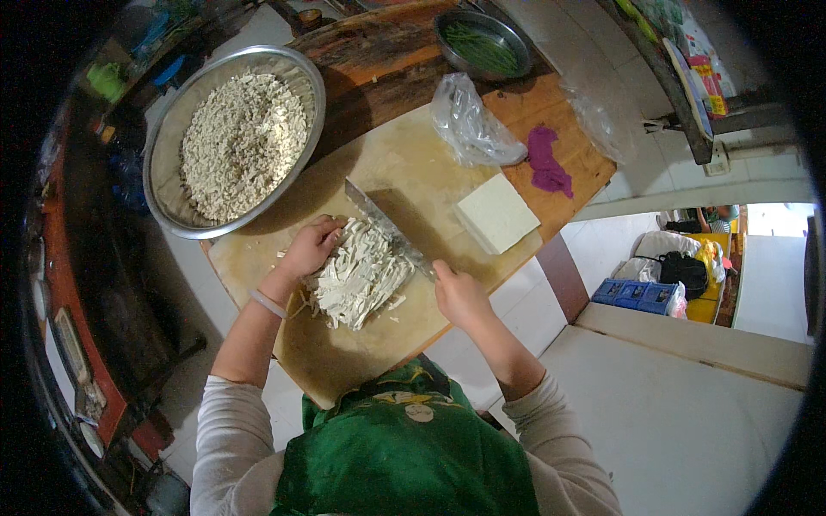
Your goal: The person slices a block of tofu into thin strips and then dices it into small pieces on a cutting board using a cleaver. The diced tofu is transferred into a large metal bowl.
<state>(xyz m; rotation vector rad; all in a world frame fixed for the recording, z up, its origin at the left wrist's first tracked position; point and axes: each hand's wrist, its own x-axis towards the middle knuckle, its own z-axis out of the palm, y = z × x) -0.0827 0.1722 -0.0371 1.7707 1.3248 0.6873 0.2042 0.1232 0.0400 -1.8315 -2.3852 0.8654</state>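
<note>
My right hand (459,295) grips the handle of a cleaver (392,231), whose blade stands along the far right side of a pile of thin white strips, probably tofu (361,277). My left hand (314,248), with a bangle at the wrist, rests on the pile's upper left side, fingers curled. The pile lies on a large pale cutting board (400,145). A square white block, probably tofu (498,214), sits at the board's right edge. At the upper left, a big steel bowl (311,138) holds small chopped white pieces (242,145).
A crumpled clear plastic bag (474,122) lies at the board's far side, beside a purple cloth or bag (547,161). A metal bowl of green vegetables (481,48) stands at the back of the wooden table (387,51). A shelf (694,129) juts in at upper right.
</note>
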